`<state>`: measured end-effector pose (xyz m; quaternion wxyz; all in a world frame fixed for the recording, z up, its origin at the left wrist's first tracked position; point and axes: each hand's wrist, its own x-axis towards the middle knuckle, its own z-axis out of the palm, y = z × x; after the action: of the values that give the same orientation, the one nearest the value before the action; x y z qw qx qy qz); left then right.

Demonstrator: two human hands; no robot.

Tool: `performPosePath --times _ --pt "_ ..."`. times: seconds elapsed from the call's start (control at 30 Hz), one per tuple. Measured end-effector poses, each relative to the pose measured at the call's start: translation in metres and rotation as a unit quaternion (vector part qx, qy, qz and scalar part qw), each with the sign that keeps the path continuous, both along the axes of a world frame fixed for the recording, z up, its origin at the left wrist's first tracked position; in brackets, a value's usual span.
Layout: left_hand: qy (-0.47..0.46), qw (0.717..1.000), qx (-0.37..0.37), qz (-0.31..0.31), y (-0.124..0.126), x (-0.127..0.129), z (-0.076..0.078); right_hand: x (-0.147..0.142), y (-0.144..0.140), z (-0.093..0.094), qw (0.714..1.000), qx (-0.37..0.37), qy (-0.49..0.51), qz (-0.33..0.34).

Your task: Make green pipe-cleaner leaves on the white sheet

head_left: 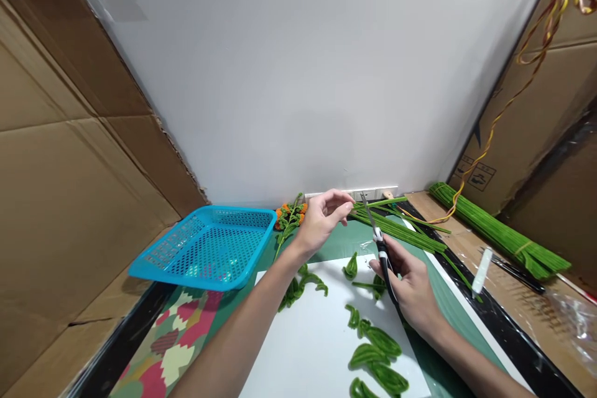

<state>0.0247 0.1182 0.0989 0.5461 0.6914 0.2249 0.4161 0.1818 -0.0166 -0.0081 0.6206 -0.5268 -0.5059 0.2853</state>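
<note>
My left hand is raised above the mat, thumb and fingertips pinched at the end of a green pipe cleaner that runs off to the right. In my right hand are scissors with black and white handles, blades pointing up and away. The blades cross in front of that pipe cleaner; whether they touch it I cannot tell. Several leaf shapes of bent green pipe cleaner lie on a white sheet below my hands. Behind the scissors, more loose green pipe cleaners are spread out.
A blue perforated basket stands at left, beside orange flowers on a green stem. At right lie a tied bundle of green pipe cleaners, a white tube and black tweezers. A twisted wire hangs there. Cardboard walls flank the mat.
</note>
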Motion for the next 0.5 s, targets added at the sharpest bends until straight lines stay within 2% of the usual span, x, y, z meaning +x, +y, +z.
performPosePath --times 0.1,0.2,0.5 --pt "0.018 0.999 0.025 -0.020 -0.0020 0.0026 -0.0004 0.0035 -0.0007 0.0026 0.998 0.002 -0.054 -0.019" --pt "0.007 0.999 0.006 -0.034 -0.0034 0.0030 0.0007 0.0061 -0.0012 0.0053 0.996 0.013 -0.088 -0.031" --pt "-0.001 0.997 -0.034 -0.075 -0.0037 -0.0010 0.0070 0.0062 -0.0023 -0.0002 0.994 0.019 -0.106 -0.020"
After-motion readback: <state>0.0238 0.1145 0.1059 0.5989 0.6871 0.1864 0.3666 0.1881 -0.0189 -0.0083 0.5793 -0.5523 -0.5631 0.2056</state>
